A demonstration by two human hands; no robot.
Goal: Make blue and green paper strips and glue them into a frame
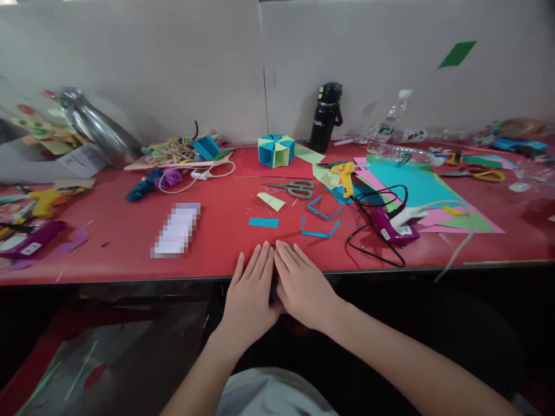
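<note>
My left hand (254,289) and my right hand (303,283) lie side by side at the table's front edge, fingers stretched out flat and tips meeting. A sliver of blue shows at the fingertips; what lies under the hands is mostly hidden. Just beyond them are a blue paper strip (263,222) and two folded blue paper strips (321,234). A pale yellow-green paper piece (272,201) and grey-handled scissors (299,188) rest farther back. Near the wall stands a blue and yellow-green folded paper piece (276,151).
On the right are a yellow glue gun (346,178), a purple power strip (393,227) with looping cables, and coloured paper sheets (420,188). To the left lies a blurred-out phone (177,230). A black bottle (326,118) and a metal jug (97,127) stand behind.
</note>
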